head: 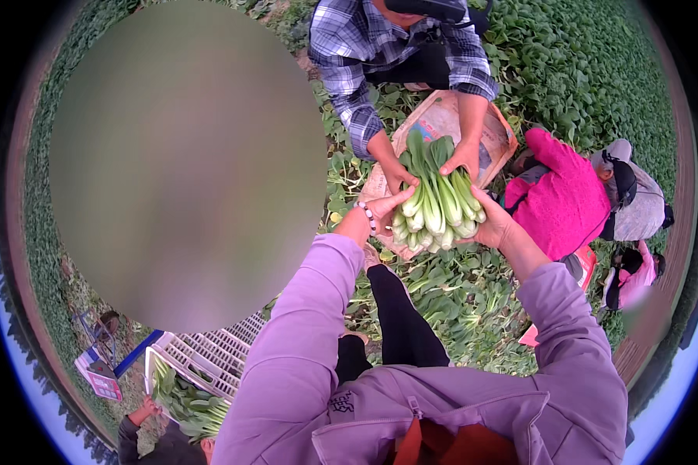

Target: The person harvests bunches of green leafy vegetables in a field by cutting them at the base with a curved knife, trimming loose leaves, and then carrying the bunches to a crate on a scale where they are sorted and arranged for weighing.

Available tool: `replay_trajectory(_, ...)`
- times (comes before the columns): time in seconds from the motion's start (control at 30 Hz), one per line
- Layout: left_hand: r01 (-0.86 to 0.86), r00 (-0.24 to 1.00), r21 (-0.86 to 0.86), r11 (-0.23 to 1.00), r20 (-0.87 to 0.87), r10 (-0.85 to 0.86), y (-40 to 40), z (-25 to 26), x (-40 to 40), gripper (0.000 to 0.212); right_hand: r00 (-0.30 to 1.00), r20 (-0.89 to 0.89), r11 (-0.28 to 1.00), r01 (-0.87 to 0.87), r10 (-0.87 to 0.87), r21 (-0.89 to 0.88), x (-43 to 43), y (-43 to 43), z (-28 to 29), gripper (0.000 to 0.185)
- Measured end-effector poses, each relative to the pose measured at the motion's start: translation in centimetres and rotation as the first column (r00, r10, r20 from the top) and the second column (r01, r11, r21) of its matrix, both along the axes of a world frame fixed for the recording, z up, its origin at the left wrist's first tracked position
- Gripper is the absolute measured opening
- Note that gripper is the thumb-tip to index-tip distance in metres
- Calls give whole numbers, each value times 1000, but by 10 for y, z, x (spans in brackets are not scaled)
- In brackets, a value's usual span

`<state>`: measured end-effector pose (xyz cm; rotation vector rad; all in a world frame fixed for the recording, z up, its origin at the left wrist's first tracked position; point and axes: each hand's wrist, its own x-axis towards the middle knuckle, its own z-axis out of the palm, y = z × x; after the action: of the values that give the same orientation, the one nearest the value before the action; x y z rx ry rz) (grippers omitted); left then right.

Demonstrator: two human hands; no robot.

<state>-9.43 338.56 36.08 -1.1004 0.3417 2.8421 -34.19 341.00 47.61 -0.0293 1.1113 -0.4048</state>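
A large bunch of leafy greens with pale green stalks [436, 203] is held in front of me, its cut stalk ends towards me. On its left side my left hand [383, 214], with a beaded bracelet at the wrist, grips the stalks. My right hand [491, 218] clasps the bunch from the right. Both hands of a co-worker in a plaid shirt [349, 75] also touch it, from the far side near the leaves. Beneath the bunch lies a printed woven sack [494, 168] on the ground. My palms are partly hidden by the stalks.
A white plastic crate [203, 360] with more greens [195, 407] stands at lower left, a person's hand at its edge. At lower left is also a scale [102, 375]. Several people crouch at right. Leaves litter the ground. A large blurred area hides the left.
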Motion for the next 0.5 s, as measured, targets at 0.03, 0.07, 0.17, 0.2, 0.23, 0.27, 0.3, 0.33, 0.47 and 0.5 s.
replay_trajectory(0.03,-9,1000,32,999,-23,10,10,0,-2,93,996,68,999,-54,54,-7,-1,1,6,67)
replay_trajectory(0.07,-10,999,69,998,-47,13,20,-1,-6,95,990,136,999,-36,34,15,0,10,6,66)
replay_trajectory(0.17,-56,997,43,998,51,54,51,46,2,93,982,171,997,77,-79,19,27,46,45,65)
replay_trajectory(0.2,-122,992,88,989,-4,123,71,50,8,89,979,200,999,33,-35,14,26,60,43,65)
replay_trajectory(0.23,-186,978,130,974,-67,195,91,54,11,84,975,222,1000,-12,11,6,22,68,41,64)
replay_trajectory(0.27,-301,947,147,942,-67,313,118,53,20,77,971,226,997,-80,76,9,31,73,41,64)
replay_trajectory(0.3,-393,910,159,906,-71,407,141,51,25,70,966,225,992,-127,123,6,36,82,40,64)
replay_trajectory(0.33,-496,829,186,848,-188,526,151,75,37,66,931,263,967,-246,254,-64,44,81,51,65)
replay_trajectory(0.47,-788,544,178,589,-244,803,210,156,93,54,825,269,866,-453,497,-209,100,76,73,71)
replay_trajectory(0.5,-850,479,121,513,-230,847,221,164,98,55,791,278,838,-503,545,-211,111,68,74,74)
